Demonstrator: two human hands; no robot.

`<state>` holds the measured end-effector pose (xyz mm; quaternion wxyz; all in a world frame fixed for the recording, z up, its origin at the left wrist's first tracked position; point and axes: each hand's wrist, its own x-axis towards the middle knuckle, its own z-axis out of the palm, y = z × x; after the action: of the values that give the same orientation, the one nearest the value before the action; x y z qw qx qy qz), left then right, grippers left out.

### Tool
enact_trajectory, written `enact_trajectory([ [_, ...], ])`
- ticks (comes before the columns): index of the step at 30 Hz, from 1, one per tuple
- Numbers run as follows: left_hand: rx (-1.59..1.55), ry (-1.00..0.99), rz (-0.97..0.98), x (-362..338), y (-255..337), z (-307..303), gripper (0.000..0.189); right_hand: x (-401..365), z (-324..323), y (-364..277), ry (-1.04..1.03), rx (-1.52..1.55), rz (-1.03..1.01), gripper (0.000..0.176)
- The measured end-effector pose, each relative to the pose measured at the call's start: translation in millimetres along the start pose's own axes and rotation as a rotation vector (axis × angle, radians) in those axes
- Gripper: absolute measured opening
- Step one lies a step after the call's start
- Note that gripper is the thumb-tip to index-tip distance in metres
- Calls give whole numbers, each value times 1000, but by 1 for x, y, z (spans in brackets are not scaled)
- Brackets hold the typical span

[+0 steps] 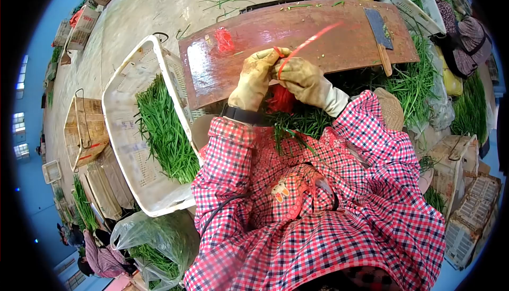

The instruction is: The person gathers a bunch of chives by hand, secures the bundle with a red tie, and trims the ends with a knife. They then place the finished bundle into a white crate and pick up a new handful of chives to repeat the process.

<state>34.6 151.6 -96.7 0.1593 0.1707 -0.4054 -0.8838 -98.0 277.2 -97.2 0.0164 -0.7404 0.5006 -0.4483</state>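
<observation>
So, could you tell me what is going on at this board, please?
A person in work gloves and a red checked top holds a bunch of green stalks at the near edge of a brown board. Both the left hand and the right hand pinch a red strip, whose free end sticks up over the board. A cleaver and a small heap of red ties lie on the board, untouched. A white crate to the left holds more greens.

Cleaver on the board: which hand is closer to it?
Right. The right hand is nearer, though apart from the cleaver, which lies off to its right. The left hand is farther, beyond the right hand. Both pinch the red band.
</observation>
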Motion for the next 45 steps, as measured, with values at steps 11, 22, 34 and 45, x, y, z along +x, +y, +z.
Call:
enact_trajectory([
  [11, -5, 10, 195, 8, -19, -22, 27, -19, -20, -28, -93, 120, 432, 22],
  [22, -67, 239, 357, -57, 25, -54, 38, -123, 47, 43, -1307, -494, 954, 23],
  [34, 57, 386, 305, -66, 24, -25, 36, -199, 94, 23, -883, -86, 458, 64],
  [45, 238, 287, 232, -85, 20, -14, 47, -81, -28, -27, -354, 562, 1128, 21],
])
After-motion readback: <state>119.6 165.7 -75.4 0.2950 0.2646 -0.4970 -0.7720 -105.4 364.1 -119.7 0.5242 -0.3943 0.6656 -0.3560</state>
